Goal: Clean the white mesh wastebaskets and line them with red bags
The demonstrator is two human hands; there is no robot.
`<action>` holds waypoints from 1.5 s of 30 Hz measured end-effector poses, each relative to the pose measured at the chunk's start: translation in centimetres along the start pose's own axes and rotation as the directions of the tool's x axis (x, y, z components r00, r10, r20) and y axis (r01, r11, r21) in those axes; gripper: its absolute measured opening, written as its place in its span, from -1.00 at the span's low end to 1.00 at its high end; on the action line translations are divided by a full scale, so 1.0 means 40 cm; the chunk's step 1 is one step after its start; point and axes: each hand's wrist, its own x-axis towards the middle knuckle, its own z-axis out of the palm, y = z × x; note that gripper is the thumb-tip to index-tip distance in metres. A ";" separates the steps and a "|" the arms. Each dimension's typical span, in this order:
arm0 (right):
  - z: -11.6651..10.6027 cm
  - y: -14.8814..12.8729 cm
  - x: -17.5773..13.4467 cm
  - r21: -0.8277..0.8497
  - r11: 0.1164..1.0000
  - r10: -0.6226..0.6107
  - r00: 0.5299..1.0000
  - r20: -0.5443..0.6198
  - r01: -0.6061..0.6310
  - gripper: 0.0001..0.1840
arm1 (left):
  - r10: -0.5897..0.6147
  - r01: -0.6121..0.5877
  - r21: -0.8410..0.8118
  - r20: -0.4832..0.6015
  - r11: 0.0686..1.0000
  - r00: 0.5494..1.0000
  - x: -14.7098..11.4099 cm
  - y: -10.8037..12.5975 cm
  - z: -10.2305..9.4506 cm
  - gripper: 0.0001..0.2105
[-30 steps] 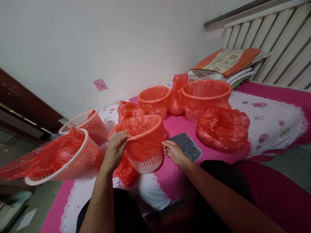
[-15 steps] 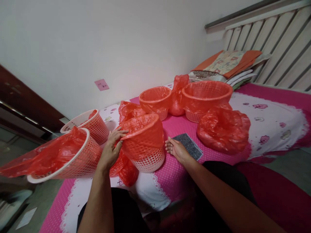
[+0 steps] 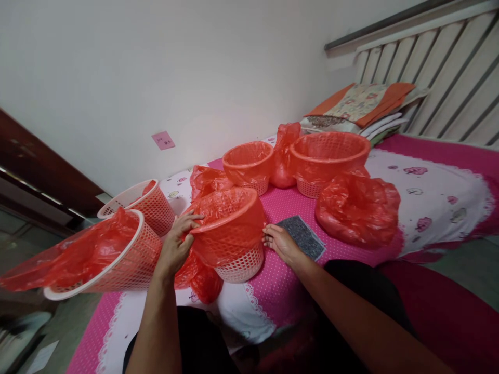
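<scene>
Red plastic film [image 3: 234, 243] lines a pale pink basket [image 3: 240, 268] on a pink dotted bed cover [image 3: 273, 293], set between a person's two bare hands. The film folds over the rim and hangs partway down the outside, leaving the perforated lower wall bare. Base down, the basket leans along its height toward the left hand [image 3: 175, 243], the mouth dipping on that side. The left fingers lie over the lowered rim with the thumb below, grasping rim and film together, the basket's body to their right. At the opposite flank, the right hand [image 3: 281, 244] is curled, its fingers at the film's hanging edge; whether they pinch it cannot be told. Both hands are about equally near, the left directly on the rim. A grey cloth [image 3: 302, 236] lies just beside the right hand. Behind stand a smaller lined basket [image 3: 249, 165] and a wider lined basket [image 3: 329, 156], a crumpled red bag [image 3: 358, 210] in front of the latter.
</scene>
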 end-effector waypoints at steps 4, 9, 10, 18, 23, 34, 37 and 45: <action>-0.005 0.000 -0.002 -0.011 1.000 0.004 1.000 0.016 -0.004 -0.73 | -0.018 0.012 0.110 0.054 0.994 0.998 -0.015 0.039 -0.035 -0.63; 0.004 0.016 -0.011 -0.018 1.000 0.009 0.998 0.068 -0.007 -0.76 | 0.137 -0.124 0.317 -0.019 0.940 0.990 -0.046 0.217 0.052 -0.36; 0.006 0.021 -0.014 -0.017 1.000 0.013 0.997 0.079 -0.012 -0.77 | 0.169 -0.146 0.353 -0.035 0.924 0.985 -0.050 0.245 0.088 -0.35; 0.013 0.032 -0.028 0.054 0.994 0.086 0.990 0.111 -0.093 -0.73 | 0.148 -0.068 0.574 -0.094 0.816 0.985 -0.045 0.250 0.204 -0.75; 0.021 0.014 -0.026 0.138 0.990 0.022 0.992 0.126 -0.039 -0.64 | 0.304 -0.188 0.565 -0.117 0.803 0.946 -0.039 0.244 0.189 -0.84; -0.018 0.003 0.002 0.184 0.982 -0.069 0.993 0.097 0.050 -0.65 | 0.440 -0.339 0.409 -0.183 0.847 0.879 -0.019 0.128 0.202 -0.83; -0.019 -0.009 0.003 0.199 0.980 -0.013 0.996 0.084 -0.004 -0.67 | 0.346 -0.280 0.366 -0.126 0.887 0.930 -0.012 0.114 0.185 -0.79; -0.001 -0.043 -0.014 0.092 0.991 -0.104 0.994 0.044 0.100 -0.64 | 0.233 -0.224 0.286 0.000 0.932 0.972 -0.007 0.122 0.144 -0.77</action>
